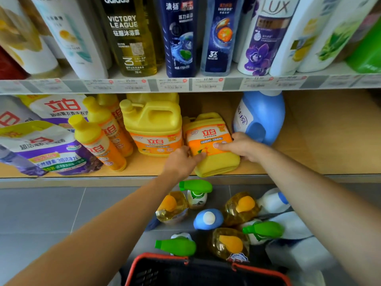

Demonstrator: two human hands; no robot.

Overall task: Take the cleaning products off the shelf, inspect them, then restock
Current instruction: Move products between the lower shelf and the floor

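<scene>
A yellow detergent jug with an orange label (212,147) stands tilted at the front of the wooden lower shelf (329,141). My left hand (181,159) presses its lower left side and my right hand (239,146) grips its right side, thumb across the label. A larger yellow jug (153,124) stands just left of it, and a blue detergent bottle (260,118) just right. On the grey floor below lie several products: green-capped spray bottles (195,187), amber bottles with orange caps (241,207) and a blue-capped bottle (208,219).
Slim yellow-capped bottles (97,141) and purple refill pouches (47,149) fill the lower shelf's left. The upper shelf carries shampoo and body-wash bottles (179,38) behind a price-tag rail (185,84). A red-rimmed black basket (206,271) sits at the bottom edge.
</scene>
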